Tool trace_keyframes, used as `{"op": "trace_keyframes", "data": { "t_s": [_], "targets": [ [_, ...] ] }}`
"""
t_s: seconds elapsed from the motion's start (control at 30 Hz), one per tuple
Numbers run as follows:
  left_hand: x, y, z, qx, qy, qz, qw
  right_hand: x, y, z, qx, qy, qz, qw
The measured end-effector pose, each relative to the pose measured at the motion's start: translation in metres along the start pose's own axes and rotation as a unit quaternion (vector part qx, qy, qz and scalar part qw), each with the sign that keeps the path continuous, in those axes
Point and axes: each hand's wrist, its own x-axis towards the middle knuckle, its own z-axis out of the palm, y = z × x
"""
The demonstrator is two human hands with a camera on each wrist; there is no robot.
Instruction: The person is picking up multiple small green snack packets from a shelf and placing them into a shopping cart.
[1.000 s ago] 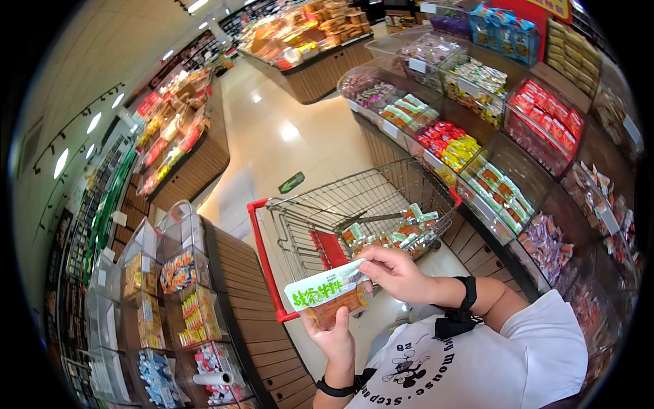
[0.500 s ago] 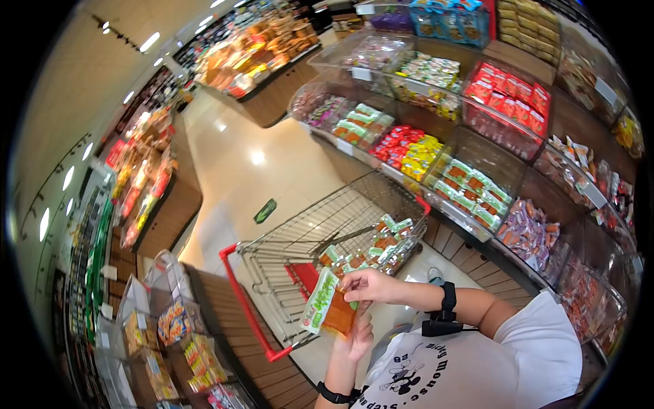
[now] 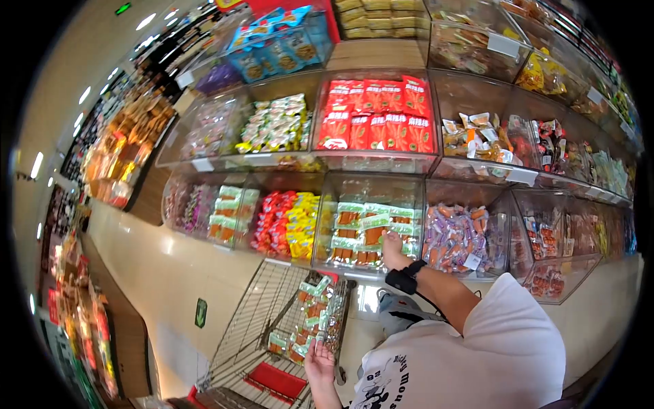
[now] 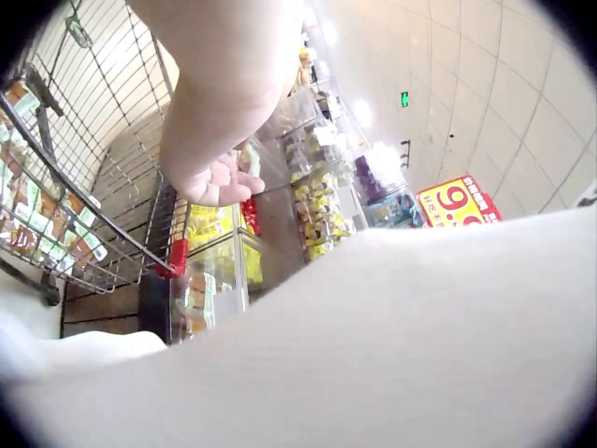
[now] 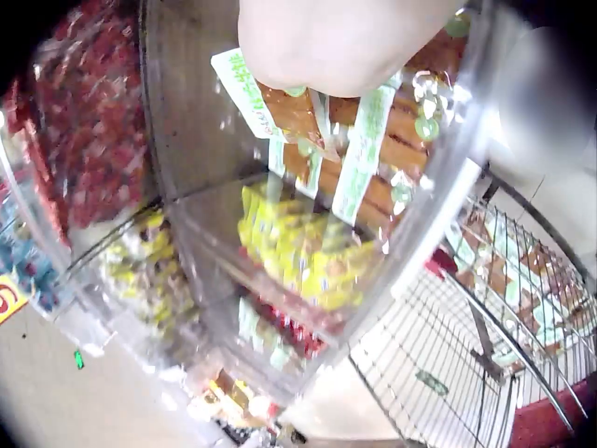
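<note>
Over the clear bin (image 3: 320, 225) of green-and-white snack packets, my right hand (image 3: 393, 249) pinches one flat packet (image 3: 373, 230) with brown contents. In the right wrist view that packet (image 5: 244, 98) juts out tilted from under the hand (image 5: 350, 42), above other packets (image 5: 364, 168) like it; the fingertips are hidden there. My left hand (image 3: 320, 365) holds nothing, its fingers loosely spread beside the shopping cart (image 3: 231, 327). Several similar packets (image 3: 317, 310) lie in the cart basket.
Red and yellow packets (image 3: 285, 221) fill the bin to the left, purple-wrapped snacks (image 3: 453, 235) the one to the right. Red packets (image 3: 375, 112) stand in the upper row. A green floor arrow (image 3: 201, 313) marks the aisle left of the cart.
The view has swung right to face the bins. Both hands were on a packet over the cart; now my right hand is in the bin with a packet, and my left hand has let go.
</note>
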Motion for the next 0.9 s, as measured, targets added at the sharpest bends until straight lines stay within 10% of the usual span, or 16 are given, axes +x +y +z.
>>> {"op": "trace_keyframes", "data": {
  "t_s": [0.13, 0.3, 0.4, 0.5, 0.6, 0.9],
  "targets": [
    [0.040, -0.003, 0.036, 0.033, 0.016, -0.006, 0.999, 0.085, 0.047, -0.017, -0.049, -0.011, 0.100, 0.994],
    [0.073, -0.001, 0.048, 0.109, 0.066, 0.001, 0.992, 0.086, 0.030, 0.003, -0.278, 0.212, -0.050, 0.935],
    [0.080, 0.000, 0.051, 0.196, 0.121, 0.032, 0.973, 0.058, -0.013, 0.023, -0.516, 0.127, -0.130, 0.837],
    [0.090, -0.002, 0.052, 0.286, 0.140, 0.075, 0.945, 0.051, -0.030, 0.032, -0.650, -0.194, -0.146, 0.720],
    [0.106, -0.005, 0.052, 0.325, 0.122, 0.065, 0.936, 0.064, -0.005, 0.021, -0.708, -0.247, -0.105, 0.654],
    [0.124, 0.014, 0.026, 0.435, 0.090, 0.050, 0.894, 0.087, 0.002, 0.007, -0.707, -0.263, -0.043, 0.655]
  ]
}}
